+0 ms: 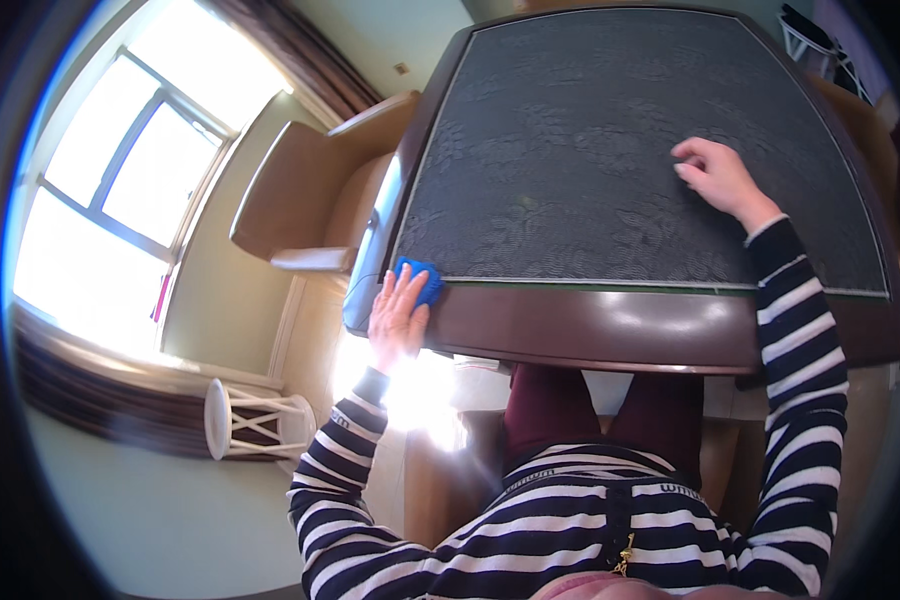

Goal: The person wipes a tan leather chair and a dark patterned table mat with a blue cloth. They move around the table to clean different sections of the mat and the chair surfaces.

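Note:
At the table's near left corner, my left hand (399,319) presses flat on a folded blue cloth (429,289), its fingers over the cloth's left part. The cloth lies across the glossy dark brown wooden rim (592,326) and the corner of the dark patterned table covering (570,172). My right hand (720,180) is over the right part of the covering with its fingers curled and thumb near them. Nothing shows in it. Whether it touches the covering I cannot tell.
A tan armchair (322,195) stands close against the table's left side. Another tan chair (855,142) is partly hidden at the right. A white round stool (259,420) is on the floor at the lower left, near the brown curtain (112,405). Bright windows (135,157) fill the left.

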`<action>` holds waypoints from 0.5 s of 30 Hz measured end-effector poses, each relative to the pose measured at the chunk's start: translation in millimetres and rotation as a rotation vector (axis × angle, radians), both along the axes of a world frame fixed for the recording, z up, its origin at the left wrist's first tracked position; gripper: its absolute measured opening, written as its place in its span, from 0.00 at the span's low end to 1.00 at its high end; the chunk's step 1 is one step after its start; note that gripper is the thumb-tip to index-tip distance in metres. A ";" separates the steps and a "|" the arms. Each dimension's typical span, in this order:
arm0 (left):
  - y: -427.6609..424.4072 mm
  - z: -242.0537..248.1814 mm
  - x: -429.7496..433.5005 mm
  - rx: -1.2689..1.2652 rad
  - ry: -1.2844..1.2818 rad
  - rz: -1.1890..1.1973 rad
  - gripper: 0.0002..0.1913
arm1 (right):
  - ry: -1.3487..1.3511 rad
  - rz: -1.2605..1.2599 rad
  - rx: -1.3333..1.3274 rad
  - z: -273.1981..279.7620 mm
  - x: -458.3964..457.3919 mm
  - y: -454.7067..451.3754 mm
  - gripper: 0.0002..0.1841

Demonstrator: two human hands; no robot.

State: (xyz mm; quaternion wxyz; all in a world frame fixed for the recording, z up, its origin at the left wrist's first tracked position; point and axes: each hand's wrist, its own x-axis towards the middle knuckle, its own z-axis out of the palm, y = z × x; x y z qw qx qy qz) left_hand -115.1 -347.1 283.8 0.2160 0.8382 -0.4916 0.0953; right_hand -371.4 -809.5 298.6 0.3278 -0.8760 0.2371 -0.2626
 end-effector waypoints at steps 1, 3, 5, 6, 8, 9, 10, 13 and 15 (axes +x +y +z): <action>-13.7 1.4 -16.9 0.017 -0.036 -0.023 0.26 | -0.021 0.026 -0.044 7.9 1.1 14.6 0.14; -40.0 7.3 -49.7 0.057 -0.071 -0.161 0.29 | -0.103 0.126 -0.005 18.8 1.9 55.3 0.14; -74.4 11.6 -85.3 0.075 -0.111 -0.288 0.30 | -0.188 0.261 0.049 32.4 -6.5 102.6 0.12; -94.6 10.8 -96.9 0.092 -0.139 -0.371 0.33 | -0.279 0.288 0.055 37.5 -13.7 120.9 0.12; -133.0 20.3 -129.5 0.069 -0.117 -0.563 0.30 | -0.440 0.398 0.130 41.9 -32.1 151.8 0.12; -150.6 22.4 -143.8 0.069 -0.091 -0.667 0.29 | -0.469 0.438 0.110 41.7 -38.8 162.2 0.13; -162.4 16.4 -157.4 -0.046 -0.075 -0.767 0.27 | -0.522 0.446 0.089 37.9 -42.8 172.4 0.14; -211.3 3.6 -205.1 -0.168 0.068 -1.016 0.23 | -0.559 0.422 -0.096 25.3 -53.6 174.9 0.19; -235.5 0.8 -227.5 -0.220 0.114 -1.130 0.22 | -0.512 0.348 -0.224 18.4 -67.4 162.5 0.22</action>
